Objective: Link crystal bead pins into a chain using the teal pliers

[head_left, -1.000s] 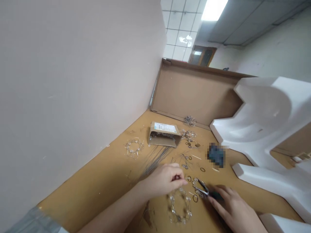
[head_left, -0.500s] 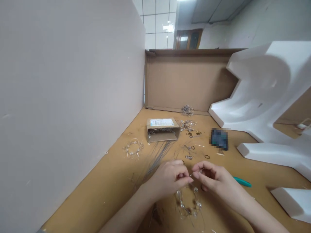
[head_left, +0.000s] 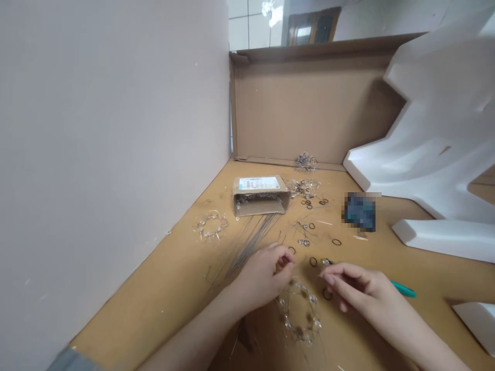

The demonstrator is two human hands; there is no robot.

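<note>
On tan tabletop (head_left: 135, 314), approx. inventory:

1. L. hand (head_left: 266, 273), mine, qty 1: fingers curled in, thumb tip by index; can't tell if closed on a wire.
2. R. hand (head_left: 359, 288), mine, qty 1: thumb & index tips brought near each other; can't tell if anything's pinched btwn.
3. Wire-and-bead ring (head_left: 317, 324), clear beads, qty 1: btwn my forearms, just below both hands, top edge near L. thumb.
4. Clear bead piece (head_left: 326, 262), qty 1: just past R. fingertips.
5. Second beaded ring (head_left: 207, 235), qty 1: far L., apart from hands.
6. Loose grey wires (head_left: 253, 242), bundle: run from L. hand twd. box.
7. Cardboard box (head_left: 258, 207), white label (head_left: 258, 183) on top, open side facing me.
8. Wire tangles, qty 2: one beside box (head_left: 304, 188), one behind (head_left: 305, 162).
9. Dark rings (head_left: 310, 262), misc., scattered R. of L. hand.
10. Teal handle (head_left: 404, 289), partly hidden behind R. hand.
11. White foam (head_left: 425, 170), far R.
</note>
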